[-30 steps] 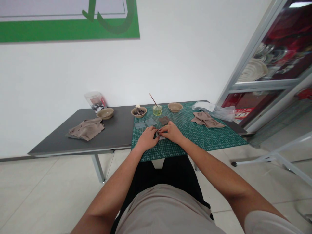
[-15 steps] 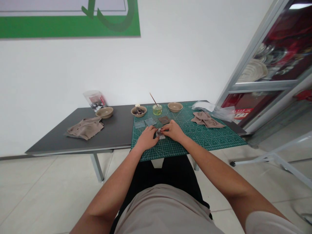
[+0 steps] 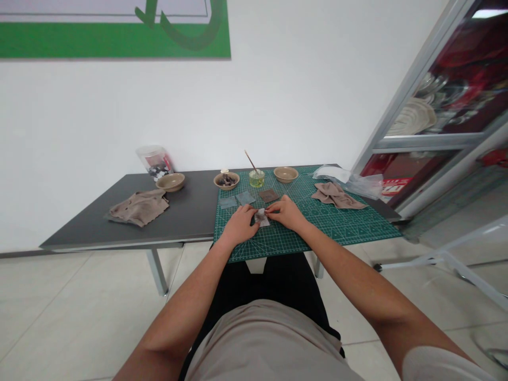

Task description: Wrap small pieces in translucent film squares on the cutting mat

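My left hand [image 3: 241,225] rests on the green cutting mat, its fingers and thumb closed on the left edge of a small whitish-grey square sheet [image 3: 262,219] with dark smudges. From the other side, my right hand [image 3: 288,212] pinches the upper right edge of this sheet between thumb and fingertips. What the sheet is made of is too small to tell. Just beyond my hands lie two thin grey-blue squares [image 3: 245,198] and one brown square [image 3: 269,195], flat on the mat.
Behind stand a bowl of dark pieces [image 3: 226,181], a glass jar [image 3: 256,179] of yellowish liquid with a stick, and another tan bowl [image 3: 286,174]. Brown cloths [image 3: 138,208] lie at both sides. A third bowl [image 3: 170,182] and plastic tub [image 3: 154,163] are left; plastic bags [image 3: 357,180] right.
My right hand has shifted slightly right, away from my left, and more of the whitish-grey sheet shows between them. The left hand has stayed nearly in place.
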The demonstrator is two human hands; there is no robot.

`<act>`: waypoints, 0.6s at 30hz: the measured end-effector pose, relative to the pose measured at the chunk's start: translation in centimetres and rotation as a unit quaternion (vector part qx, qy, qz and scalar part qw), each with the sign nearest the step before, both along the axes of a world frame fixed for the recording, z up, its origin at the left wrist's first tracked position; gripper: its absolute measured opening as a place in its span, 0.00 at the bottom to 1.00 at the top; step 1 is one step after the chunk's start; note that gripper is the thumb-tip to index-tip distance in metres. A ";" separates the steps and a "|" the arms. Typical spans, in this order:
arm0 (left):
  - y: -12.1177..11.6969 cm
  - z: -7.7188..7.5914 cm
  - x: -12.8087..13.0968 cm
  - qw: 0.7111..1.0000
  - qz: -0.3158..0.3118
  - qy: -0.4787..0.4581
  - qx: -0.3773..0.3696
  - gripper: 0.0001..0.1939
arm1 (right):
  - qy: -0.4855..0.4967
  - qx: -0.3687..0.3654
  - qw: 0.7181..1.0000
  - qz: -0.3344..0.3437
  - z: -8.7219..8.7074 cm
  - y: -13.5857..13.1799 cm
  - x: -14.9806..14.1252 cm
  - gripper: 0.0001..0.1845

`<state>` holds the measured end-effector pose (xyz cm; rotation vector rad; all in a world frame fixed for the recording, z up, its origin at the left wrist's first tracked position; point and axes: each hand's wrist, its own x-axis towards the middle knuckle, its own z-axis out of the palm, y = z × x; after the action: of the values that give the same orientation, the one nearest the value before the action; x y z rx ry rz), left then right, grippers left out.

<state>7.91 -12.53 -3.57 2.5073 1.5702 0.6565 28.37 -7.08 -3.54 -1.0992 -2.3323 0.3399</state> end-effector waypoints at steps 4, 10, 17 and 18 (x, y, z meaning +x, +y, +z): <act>0.1 0.0 0.0 1.000 0.001 -0.001 -0.001 0.19 | 0.003 0.006 1.000 -0.005 -0.1 0.0 -1.0 0.05; 0.1 0.1 -0.1 1.000 0.001 0.002 -0.005 0.18 | 0.008 -0.012 0.999 0.033 0.0 -1.1 -1.4 0.05; -0.1 0.2 0.0 1.000 0.001 0.002 -0.003 0.19 | -0.001 -0.002 1.000 0.025 0.0 -0.3 -0.5 0.05; -0.1 0.3 0.1 1.000 0.002 0.001 -0.004 0.19 | -0.004 0.002 1.000 0.020 0.0 -0.1 -0.7 0.05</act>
<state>7.97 -12.61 -3.31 2.5010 1.5746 0.6459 27.67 -7.19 -3.56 -1.0543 -2.3641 0.3458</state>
